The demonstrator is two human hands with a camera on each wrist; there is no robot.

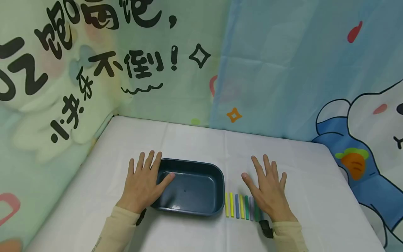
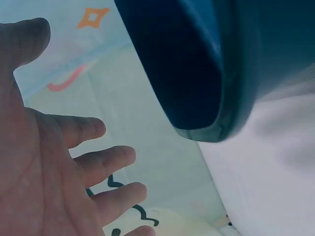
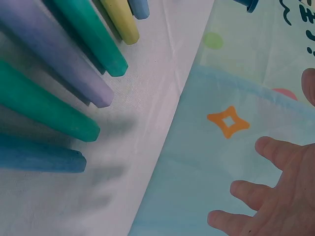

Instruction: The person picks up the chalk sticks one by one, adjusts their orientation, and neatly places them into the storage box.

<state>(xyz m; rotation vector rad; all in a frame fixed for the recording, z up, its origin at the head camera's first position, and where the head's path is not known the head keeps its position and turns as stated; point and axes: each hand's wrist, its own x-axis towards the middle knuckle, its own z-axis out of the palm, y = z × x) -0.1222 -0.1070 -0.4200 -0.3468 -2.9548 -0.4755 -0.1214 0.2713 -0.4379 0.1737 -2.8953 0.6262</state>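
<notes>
A dark blue rectangular plastic tray (image 1: 196, 190) stands on the white cloth. My left hand (image 1: 141, 185) hovers over its left end, fingers spread and palm down. The left wrist view shows a gap between that hand (image 2: 54, 167) and the tray's rim (image 2: 211, 132). To the right of the tray, several coloured chalk-like sticks lie side by side in a row: yellow (image 1: 231, 204), blue (image 1: 237, 206), green (image 1: 247, 207) and purple (image 3: 59, 54) among them. My right hand (image 1: 269, 192) is over the row's right end, fingers spread, holding nothing; it hides part of the row.
A white cloth (image 1: 176, 234) covers the table. Printed fabric walls (image 1: 267, 70) rise along its back and left side, with lettering, a star and a cartoon animal (image 1: 371, 112) at the right. Dark straps (image 1: 266, 229) sit at both wrists.
</notes>
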